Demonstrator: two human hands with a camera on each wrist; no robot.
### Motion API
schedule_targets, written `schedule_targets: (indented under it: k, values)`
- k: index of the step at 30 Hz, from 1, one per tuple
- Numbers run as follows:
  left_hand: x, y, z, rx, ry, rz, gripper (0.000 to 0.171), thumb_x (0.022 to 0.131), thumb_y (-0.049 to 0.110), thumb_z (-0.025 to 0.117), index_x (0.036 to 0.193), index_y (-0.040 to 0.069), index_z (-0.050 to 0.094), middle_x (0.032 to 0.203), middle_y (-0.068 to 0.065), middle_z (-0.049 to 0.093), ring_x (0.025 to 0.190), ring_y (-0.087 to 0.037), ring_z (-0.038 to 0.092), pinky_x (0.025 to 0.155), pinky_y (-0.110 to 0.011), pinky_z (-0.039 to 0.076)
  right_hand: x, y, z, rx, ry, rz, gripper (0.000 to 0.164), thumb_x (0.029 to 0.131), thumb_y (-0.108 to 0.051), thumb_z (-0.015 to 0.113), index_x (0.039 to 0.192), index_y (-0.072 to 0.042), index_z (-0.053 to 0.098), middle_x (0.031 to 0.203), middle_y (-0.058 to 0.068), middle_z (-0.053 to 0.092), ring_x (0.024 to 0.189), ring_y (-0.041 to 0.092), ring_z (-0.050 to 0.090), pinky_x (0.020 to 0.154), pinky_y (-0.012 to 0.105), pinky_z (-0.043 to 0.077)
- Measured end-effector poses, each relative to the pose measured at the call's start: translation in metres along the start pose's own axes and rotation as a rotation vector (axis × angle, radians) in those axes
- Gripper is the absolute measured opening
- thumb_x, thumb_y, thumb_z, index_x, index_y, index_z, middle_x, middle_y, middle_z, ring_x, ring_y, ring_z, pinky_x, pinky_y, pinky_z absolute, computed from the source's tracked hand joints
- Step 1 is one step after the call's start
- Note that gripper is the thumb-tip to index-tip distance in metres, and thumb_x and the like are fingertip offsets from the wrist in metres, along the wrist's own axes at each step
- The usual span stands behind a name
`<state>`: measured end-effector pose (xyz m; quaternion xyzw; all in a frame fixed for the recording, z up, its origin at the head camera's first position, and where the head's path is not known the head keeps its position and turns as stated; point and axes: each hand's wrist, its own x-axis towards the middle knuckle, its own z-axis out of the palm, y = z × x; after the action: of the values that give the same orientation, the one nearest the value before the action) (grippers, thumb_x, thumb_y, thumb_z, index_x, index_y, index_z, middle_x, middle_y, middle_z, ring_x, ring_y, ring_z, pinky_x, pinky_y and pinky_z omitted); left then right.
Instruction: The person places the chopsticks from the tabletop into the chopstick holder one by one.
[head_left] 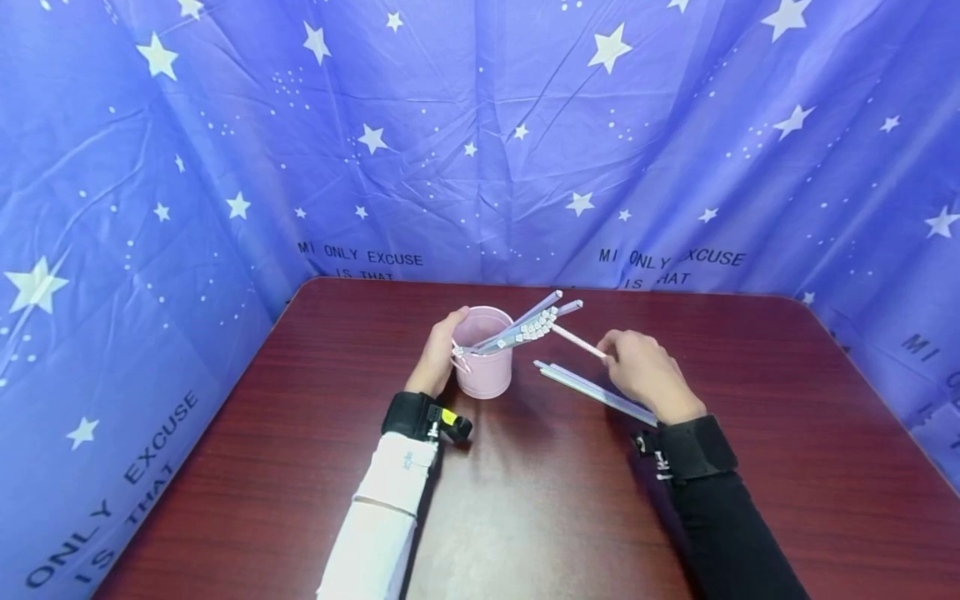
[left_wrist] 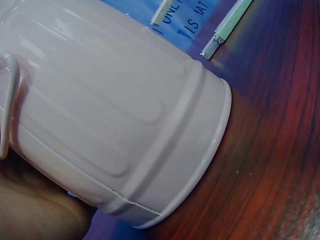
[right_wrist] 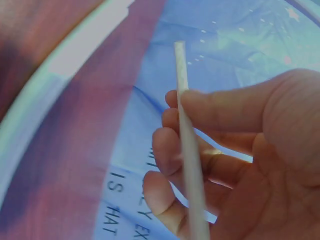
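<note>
A small pink bucket (head_left: 483, 379) stands upright on the table with several pale sticks (head_left: 517, 329) leaning out over its right rim, many showing white ends. My left hand (head_left: 435, 358) holds the bucket by its left side, near the wire handle (left_wrist: 11, 100); some of its fingers are hidden behind the wall. To the right of the bucket, my right hand (head_left: 647, 371) pinches one thin, pale, straw-like stick (right_wrist: 187, 135) between thumb and fingers. In the head view this stick's far end points at the white ends of the bunch; whether they touch I cannot tell.
Two or so pale green and lilac sticks (head_left: 592, 392) lie on the table beneath and left of my right hand. The dark red wooden table (head_left: 337, 350) ends at a blue curtain (head_left: 480, 167) with white stars, which hangs at the back and both sides.
</note>
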<state>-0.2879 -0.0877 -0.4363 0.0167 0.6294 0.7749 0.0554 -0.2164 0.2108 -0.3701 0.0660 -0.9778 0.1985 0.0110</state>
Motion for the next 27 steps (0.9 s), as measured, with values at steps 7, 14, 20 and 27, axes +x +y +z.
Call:
schedule_targets:
  k: [7,14,20,27]
  values:
    - [-0.001,0.000,-0.001,0.000,-0.006,0.008,0.051,0.110,0.033,0.046,0.131,-0.007,0.069,0.118,-0.010,0.075,0.113,-0.016,0.065,0.113,-0.035,0.046,-0.006,-0.007,-0.015,0.035,0.133,-0.013,0.019,0.102,-0.010,0.058,0.115,-0.003,0.071,0.108,0.021,0.071,0.098,0.043,0.068,0.077,0.064,0.056]
    - [0.000,0.000,-0.001,-0.009,-0.008,0.005,0.050,0.110,0.032,0.046,0.131,-0.008,0.068,0.118,-0.011,0.075,0.111,-0.014,0.066,0.112,-0.035,0.046,-0.012,-0.014,-0.026,0.134,0.337,-0.009,0.022,0.095,-0.013,0.059,0.112,-0.005,0.070,0.096,0.012,0.072,0.083,0.032,0.066,0.066,0.046,0.050]
    - [0.000,-0.001,-0.001,-0.004,-0.010,0.008,0.050,0.110,0.032,0.046,0.132,-0.008,0.068,0.121,-0.014,0.074,0.113,-0.015,0.065,0.115,-0.036,0.045,-0.015,-0.024,-0.032,0.244,0.534,-0.107,0.024,0.095,-0.002,0.062,0.117,0.000,0.072,0.096,0.015,0.073,0.085,0.028,0.065,0.073,0.027,0.044]
    - [-0.001,0.001,0.000,-0.008,0.004,0.000,0.051,0.109,0.032,0.047,0.133,-0.008,0.068,0.121,-0.011,0.074,0.116,-0.017,0.064,0.116,-0.036,0.045,-0.024,-0.034,-0.044,0.340,0.650,-0.204,0.021,0.098,0.000,0.065,0.117,-0.001,0.073,0.100,0.015,0.074,0.090,0.017,0.062,0.080,0.019,0.040]
